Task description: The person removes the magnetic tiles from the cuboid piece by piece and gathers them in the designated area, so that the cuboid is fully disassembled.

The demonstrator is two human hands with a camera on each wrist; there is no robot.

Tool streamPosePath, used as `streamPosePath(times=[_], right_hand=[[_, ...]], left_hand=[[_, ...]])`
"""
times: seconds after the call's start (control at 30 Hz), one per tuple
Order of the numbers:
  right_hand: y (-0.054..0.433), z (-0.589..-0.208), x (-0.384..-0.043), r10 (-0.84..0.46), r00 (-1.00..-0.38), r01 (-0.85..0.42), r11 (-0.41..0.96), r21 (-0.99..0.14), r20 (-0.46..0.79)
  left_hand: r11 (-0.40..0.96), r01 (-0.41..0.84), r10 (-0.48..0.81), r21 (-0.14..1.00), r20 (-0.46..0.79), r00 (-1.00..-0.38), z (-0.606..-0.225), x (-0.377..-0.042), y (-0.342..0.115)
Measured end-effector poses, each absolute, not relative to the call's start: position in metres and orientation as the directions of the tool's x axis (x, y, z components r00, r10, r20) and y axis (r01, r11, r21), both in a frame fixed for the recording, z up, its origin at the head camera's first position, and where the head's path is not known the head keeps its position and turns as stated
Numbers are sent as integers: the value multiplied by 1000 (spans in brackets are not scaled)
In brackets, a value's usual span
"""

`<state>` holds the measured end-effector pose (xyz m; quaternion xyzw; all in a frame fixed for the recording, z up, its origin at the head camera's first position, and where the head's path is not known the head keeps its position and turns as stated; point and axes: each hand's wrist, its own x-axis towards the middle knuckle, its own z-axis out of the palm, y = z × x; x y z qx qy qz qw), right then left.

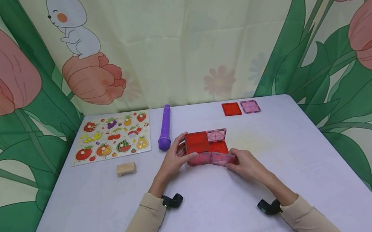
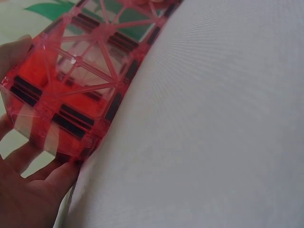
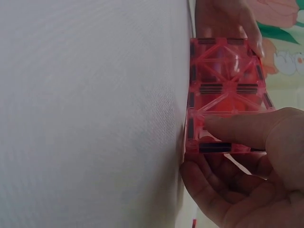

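A low box shape built of see-through red and pink magnetic tiles (image 1: 197,142) stands at the middle of the table. My left hand (image 1: 173,159) grips its left end, thumb at the front wall and fingers round the side. At the front right, a pink magnetic tile (image 1: 222,159) with crossed ribs leans in line with its neighbour, and my right hand (image 1: 247,164) pinches it by the outer edge. The right wrist view shows the thumb on that tile's face (image 3: 223,102) and the other fingers below its edge. Another pink tile (image 1: 216,135) stands at the back right of the box.
A flat red tile (image 1: 231,109) and a pink tile (image 1: 250,106) lie at the far edge. Left of the box are a purple toy microphone (image 1: 165,129), a fruit puzzle board (image 1: 113,137) and a small wooden arch block (image 1: 126,169). A printed curtain (image 1: 173,57) hangs behind.
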<state>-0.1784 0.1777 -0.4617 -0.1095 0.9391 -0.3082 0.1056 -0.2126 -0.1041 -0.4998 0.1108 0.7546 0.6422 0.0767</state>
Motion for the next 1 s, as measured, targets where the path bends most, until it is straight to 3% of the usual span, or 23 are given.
streamPosePath(times=[1.0], right_hand=[[215, -462, -171, -195, -977, -95, 772, -629, -91]], left_hand=[[166, 68, 268, 984, 21, -963, -500, -214, -104]])
